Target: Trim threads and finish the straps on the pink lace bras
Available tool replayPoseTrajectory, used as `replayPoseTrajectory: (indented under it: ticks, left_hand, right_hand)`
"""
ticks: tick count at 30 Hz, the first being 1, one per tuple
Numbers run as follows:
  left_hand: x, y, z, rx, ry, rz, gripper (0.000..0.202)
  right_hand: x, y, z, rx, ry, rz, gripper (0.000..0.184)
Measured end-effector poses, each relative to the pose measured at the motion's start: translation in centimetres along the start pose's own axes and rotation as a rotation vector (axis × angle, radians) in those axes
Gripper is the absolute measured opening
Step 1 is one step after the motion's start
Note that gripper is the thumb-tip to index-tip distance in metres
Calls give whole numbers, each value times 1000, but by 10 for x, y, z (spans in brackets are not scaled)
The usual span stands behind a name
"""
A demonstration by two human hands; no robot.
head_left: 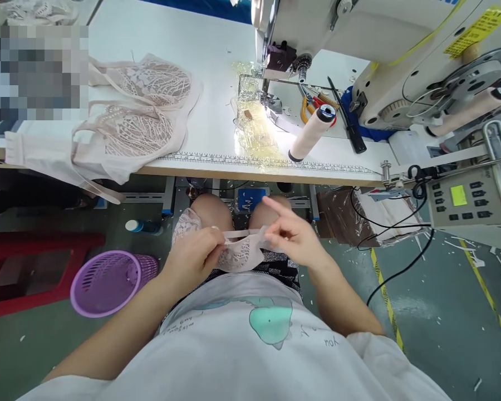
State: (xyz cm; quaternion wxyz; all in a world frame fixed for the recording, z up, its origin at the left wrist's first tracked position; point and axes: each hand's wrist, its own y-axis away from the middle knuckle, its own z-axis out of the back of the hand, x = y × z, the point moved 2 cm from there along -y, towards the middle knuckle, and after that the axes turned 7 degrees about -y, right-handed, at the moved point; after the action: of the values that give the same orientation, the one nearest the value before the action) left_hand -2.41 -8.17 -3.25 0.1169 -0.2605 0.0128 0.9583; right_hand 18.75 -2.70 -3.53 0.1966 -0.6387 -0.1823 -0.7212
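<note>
A pale pink lace bra (239, 256) lies over my lap, with a narrow strip stretched along its upper edge. My left hand (197, 252) is closed on the bra's left part, thumb and fingers pinched at the strip. At the other end, my right hand (295, 236) has its index finger stretched out, while its thumb and other fingers close at the bra's edge. Some of the fabric is hidden behind my hands. A second lace bra (140, 131) rests on the table above, its band and a strap hanging over the front edge.
A sewing machine (317, 28) stands on the white table (217, 111). Near its needle are a thread cone (313, 132), scissors (307, 106) and a black-handled screwdriver (350, 125). A control box (470, 197) is at right. A purple basket (108, 281) and red stool (33, 278) stand left.
</note>
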Motion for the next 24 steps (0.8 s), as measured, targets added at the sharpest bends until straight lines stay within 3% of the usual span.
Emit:
replayPoseTrajectory:
  ticks: [3,5,8,12,15,18,21,24]
  left_hand:
    - [0,4,0,-129,-15,-41,18]
    - [2,6,-1,-216,98,27,14]
    - [7,9,-4,-286,251,132,10]
    - [10,12,-14,-291,359,249,7]
    - [8,9,-19,-266,480,332,7]
    - [7,1,-16,-268,571,363,9]
    - [8,-6,-12,-271,712,395,14]
    - [12,-10,-11,-292,848,437,25]
  right_hand:
    - [-2,3,-28,290,-102,27,9]
    - [-6,3,-46,339,-74,100,8]
    - [-13,5,-61,250,77,251,10]
    - [-18,11,-65,163,212,352,12]
    - [-18,10,-62,117,202,342,12]
    - [-13,1,-50,-37,83,255,10]
    - [6,-8,-32,-171,-106,197,9]
    - [46,-2,-17,-142,-187,402,10]
